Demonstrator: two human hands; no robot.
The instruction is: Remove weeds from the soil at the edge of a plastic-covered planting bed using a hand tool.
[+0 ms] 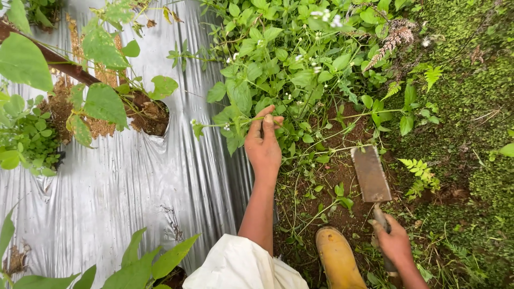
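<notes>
My left hand [263, 140] is closed around thin green weed stems [235, 123] at the edge of a leafy weed clump with small white flowers [289, 59]. My right hand [393, 242] grips the handle of a short tool with a flat, rusty rectangular blade [370, 174]. The blade points up over bare brown soil [326, 182], a little to the right of my left hand and apart from it. A white sleeve [241, 265] covers my left upper arm.
Silver plastic mulch [134, 182] covers the bed on the left, with planting holes holding leafy crop plants [101, 101]. My yellow rubber boot [337, 257] stands on the soil between my arms. A mossy, fern-covered bank [466, 107] rises on the right.
</notes>
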